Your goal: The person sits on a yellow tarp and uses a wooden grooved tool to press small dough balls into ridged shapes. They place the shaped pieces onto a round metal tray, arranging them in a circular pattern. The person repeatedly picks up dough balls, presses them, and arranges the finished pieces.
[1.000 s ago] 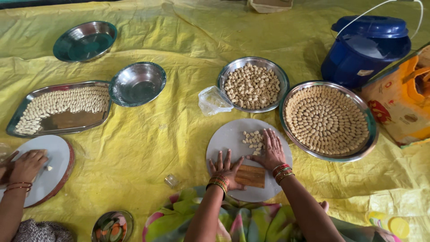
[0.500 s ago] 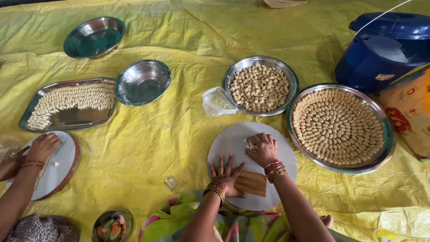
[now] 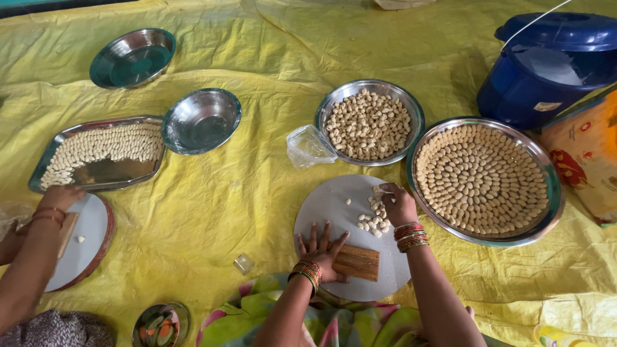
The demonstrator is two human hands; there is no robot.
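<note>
My left hand (image 3: 319,249) lies flat, fingers spread, on the near part of a round white board (image 3: 328,205), touching the end of a ridged wooden block (image 3: 357,263). My right hand (image 3: 398,203) is at the board's far right edge, fingers curled around a small dough piece beside a little heap of shaped dough shells (image 3: 373,217). Just right of that hand sits a large steel plate (image 3: 549,218) filled with shells laid in rings. A steel bowl of dough pieces (image 3: 369,123) stands beyond the board.
Another person's hand (image 3: 59,196) rests on a second round board (image 3: 90,234) at the left, below a steel tray of shells (image 3: 96,154). Two empty steel bowls (image 3: 201,120) (image 3: 132,57), a blue lidded container (image 3: 546,71), a crumpled plastic bag (image 3: 307,146) and a small tin (image 3: 160,324) lie on the yellow sheet.
My right hand has moved from the board's middle to its far right edge, toward the large plate. The left hand stays flat by the wooden block. The other person's hand shifted up.
</note>
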